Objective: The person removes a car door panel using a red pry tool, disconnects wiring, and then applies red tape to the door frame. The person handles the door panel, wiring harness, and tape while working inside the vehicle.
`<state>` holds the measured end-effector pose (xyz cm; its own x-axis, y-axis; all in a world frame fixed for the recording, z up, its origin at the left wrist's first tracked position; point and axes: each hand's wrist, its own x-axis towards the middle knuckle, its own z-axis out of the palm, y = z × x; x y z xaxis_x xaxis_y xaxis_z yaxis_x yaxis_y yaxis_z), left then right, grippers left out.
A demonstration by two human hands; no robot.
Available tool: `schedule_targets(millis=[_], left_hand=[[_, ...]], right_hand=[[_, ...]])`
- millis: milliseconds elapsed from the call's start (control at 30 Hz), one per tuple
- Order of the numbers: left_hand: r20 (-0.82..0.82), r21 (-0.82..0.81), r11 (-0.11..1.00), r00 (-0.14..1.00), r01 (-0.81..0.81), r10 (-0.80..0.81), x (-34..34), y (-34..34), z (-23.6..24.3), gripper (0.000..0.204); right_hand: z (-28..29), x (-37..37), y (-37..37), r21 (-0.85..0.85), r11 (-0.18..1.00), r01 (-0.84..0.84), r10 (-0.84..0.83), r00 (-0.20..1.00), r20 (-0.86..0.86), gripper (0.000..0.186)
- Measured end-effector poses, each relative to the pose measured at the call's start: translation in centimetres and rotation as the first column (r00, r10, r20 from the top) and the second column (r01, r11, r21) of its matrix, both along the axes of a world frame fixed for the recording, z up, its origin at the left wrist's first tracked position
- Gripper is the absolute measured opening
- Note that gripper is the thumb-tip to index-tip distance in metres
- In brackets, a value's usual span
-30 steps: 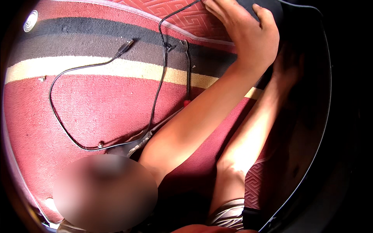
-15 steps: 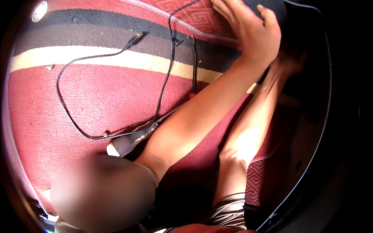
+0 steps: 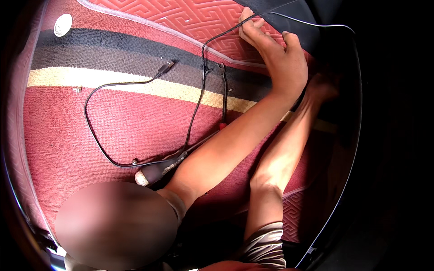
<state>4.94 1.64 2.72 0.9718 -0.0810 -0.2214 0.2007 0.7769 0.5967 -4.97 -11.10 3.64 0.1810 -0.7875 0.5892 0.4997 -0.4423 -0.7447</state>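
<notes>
My left hand (image 3: 282,61) is at the upper middle, fingers loosely bent and apart at the edge of a black surface (image 3: 280,9), with a thin black cable (image 3: 220,34) crossing its fingertips. My right hand (image 3: 323,88) reaches into deep shadow beyond it, its fingers too dark to read. The cable loops over the striped red mat (image 3: 86,131) to a plug (image 3: 165,68). Beside my left forearm lie a slim metal tool (image 3: 224,95) with a red end and a dark, worn elongated object (image 3: 160,169) with a pale tip.
A round pale disc (image 3: 63,25) lies at the upper left. A red mat with a maze pattern (image 3: 181,16) spans the top. Small bits (image 3: 77,89) lie on the striped mat. A dark curved rim runs down the right, and a blurred oval covers the lower left.
My left hand has shifted down and left, showing more of its fingers below the cable. My right hand sits slightly lower in the view. The mat appears shifted as the view moves.
</notes>
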Motion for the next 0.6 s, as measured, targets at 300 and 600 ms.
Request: schedule_targets(millis=[300, 600], left_hand=[[0.606, 0.489, 0.835, 0.787, -0.253, -0.117, -2.9, -1.9, -5.7, 0.079], [0.57, 0.722, 0.673, 0.688, -0.159, -0.449, -4.0, -2.8, -5.6, 0.089]], right_hand=[[-0.3, -0.1, -0.1, 0.131, 0.989, 0.064, -0.064, 0.998, -0.003, 0.04], [0.4, -0.3, -1.1, 0.181, 0.983, -0.037, 0.025, 0.998, 0.065, 0.037]])
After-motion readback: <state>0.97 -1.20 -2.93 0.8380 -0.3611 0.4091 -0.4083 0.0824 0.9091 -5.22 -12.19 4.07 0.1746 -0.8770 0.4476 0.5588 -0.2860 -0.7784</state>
